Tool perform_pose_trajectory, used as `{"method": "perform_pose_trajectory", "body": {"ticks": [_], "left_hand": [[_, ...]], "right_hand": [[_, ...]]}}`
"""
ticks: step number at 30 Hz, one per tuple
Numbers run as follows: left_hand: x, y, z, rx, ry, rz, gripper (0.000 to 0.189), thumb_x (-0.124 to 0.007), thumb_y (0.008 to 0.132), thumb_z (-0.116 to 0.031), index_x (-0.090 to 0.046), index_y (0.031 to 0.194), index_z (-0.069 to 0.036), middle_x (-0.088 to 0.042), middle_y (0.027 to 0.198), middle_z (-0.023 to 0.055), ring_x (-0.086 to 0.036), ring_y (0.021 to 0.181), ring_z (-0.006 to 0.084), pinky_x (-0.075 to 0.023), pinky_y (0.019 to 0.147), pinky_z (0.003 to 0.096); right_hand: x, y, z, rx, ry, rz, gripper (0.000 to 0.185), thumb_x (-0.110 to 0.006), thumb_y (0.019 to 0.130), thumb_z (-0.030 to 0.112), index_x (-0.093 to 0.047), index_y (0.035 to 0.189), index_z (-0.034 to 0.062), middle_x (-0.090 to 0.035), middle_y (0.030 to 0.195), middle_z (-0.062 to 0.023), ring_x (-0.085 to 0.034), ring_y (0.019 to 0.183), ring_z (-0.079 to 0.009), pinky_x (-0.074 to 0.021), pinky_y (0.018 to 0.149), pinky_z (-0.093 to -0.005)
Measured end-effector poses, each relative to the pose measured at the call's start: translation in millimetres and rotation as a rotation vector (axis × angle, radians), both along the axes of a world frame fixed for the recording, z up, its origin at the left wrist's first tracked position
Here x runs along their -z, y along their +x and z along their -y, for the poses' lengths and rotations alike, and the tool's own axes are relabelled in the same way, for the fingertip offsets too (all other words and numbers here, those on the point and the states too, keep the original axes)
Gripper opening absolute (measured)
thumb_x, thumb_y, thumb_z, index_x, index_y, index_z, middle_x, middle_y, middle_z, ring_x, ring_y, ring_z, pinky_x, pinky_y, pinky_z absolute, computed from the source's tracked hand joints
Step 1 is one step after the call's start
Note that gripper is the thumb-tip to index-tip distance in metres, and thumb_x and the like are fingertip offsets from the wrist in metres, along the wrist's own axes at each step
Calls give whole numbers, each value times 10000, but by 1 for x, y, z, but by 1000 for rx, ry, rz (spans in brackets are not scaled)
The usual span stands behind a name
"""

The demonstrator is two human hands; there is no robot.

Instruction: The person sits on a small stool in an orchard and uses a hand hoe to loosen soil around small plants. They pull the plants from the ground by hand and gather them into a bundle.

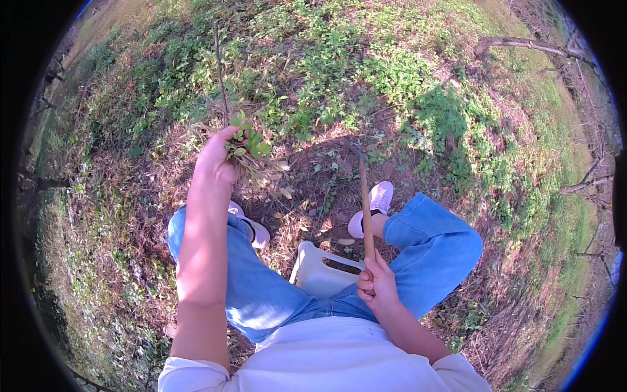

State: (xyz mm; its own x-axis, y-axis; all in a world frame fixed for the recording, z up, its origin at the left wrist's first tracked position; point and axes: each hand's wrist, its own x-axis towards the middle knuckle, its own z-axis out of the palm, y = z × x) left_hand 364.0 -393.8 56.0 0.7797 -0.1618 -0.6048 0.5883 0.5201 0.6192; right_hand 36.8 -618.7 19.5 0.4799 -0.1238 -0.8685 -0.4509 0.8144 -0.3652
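Note:
My left hand (223, 156), stretched out in front of the left knee, is closed around a bunch of green leaves and dry grass (250, 147). A thin upright stick (220, 68) rises just beyond that hand. My right hand (377, 284) grips the lower end of a long wooden handle (366, 206) between my knees. The handle's far end is dark and curved and lies over bare soil; its exact tool kind cannot be told. Under me is a pale plastic stool (321, 274).
Low green weeds (401, 73) cover the ground ahead. Pale shoes (381, 196) stand on soil and dry grass at either side of the handle. A bare branch (531, 45) reaches in at the upper right, and another branch (585, 184) is at the right edge.

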Motion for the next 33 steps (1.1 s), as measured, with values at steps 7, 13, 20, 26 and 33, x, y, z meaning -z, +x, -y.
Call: {"method": "perform_pose_trajectory", "body": {"ticks": [7,13,20,26,33], "left_hand": [[-9,0,10,-10,30,-49,107,-558,900,-125,-591,969,-50,-604,763,26,-559,589,133,-513,537,303],[-1,-2,-2,-4,14,3,107,-568,895,-125,-591,967,-49,-598,748,19,-550,573,118,-488,518,287],[-4,-7,8,8,-2,-19,111,-585,886,-113,-596,961,-32,-604,747,30,-549,571,123,-490,502,287],[-6,0,5,-32,19,-46,142,-557,896,-112,-587,1005,-25,-604,761,36,-550,587,124,-496,512,279],[-11,-4,-1,-19,-7,-15,174,-543,903,-120,-591,1046,-34,-606,823,60,-581,668,171,-538,582,351]], "right_hand": [[96,74,-26,-35,-213,69,531,-499,965,176,-301,1443,297,-405,598,7,-364,394,-82,-292,319,-258],[32,29,-20,-12,-64,-40,542,-515,964,186,-300,1439,333,-421,630,-5,-339,386,-89,-292,347,-252],[111,60,10,-252,-486,-47,570,-525,911,133,-354,1436,275,-407,568,0,-386,358,-103,-337,290,-278],[91,56,36,-604,-973,-119,589,-557,882,154,-371,1439,194,-550,647,-87,-527,458,-185,-462,423,-358],[98,32,35,-443,-988,-17,520,-567,868,79,-411,1362,32,-568,752,-96,-563,524,-155,-500,457,-340]]}}
